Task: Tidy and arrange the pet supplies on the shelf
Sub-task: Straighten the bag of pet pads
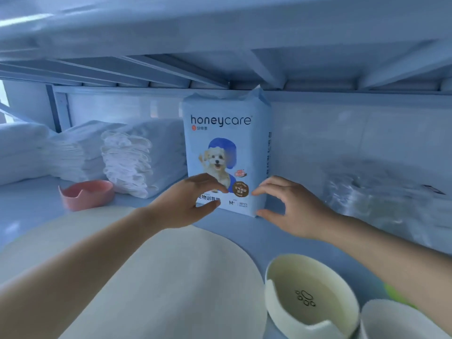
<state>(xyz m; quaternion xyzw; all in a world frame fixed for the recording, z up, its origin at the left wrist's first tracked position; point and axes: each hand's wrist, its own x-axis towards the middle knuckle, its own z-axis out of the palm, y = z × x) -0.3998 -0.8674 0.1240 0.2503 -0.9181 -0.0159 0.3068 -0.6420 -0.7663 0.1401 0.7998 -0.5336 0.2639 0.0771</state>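
Here, honeycare pad pack [227, 143]: stands upright at the back of the shelf [244, 231], near the middle, printed front with the puppy facing out, its top just under the upper shelf [220, 57].
Left hand [186, 201]: in front of the pack's lower left, fingers and thumb curved and apart, clasping nothing; whether they touch the pack cannot be told.
Right hand [293, 209]: at the pack's lower right corner, fingers spread and loose, thumb low by the bottom edge; contact unclear.
Folded white pads [127, 162]: stacked just left of the pack, with a further stack [73, 152] beyond.
Pink bowl [85, 194]: in front of those stacks, cat-ear rim.
Clear-wrapped bundle [381, 192]: right of the pack, blurred.
Cream round mat [159, 277]: at the shelf front, under the left forearm.
Paw-print bowl [281, 311]: cream, just right of the mat.
Second pale bowl [396, 321]: at the bottom right corner, beside the paw-print bowl.
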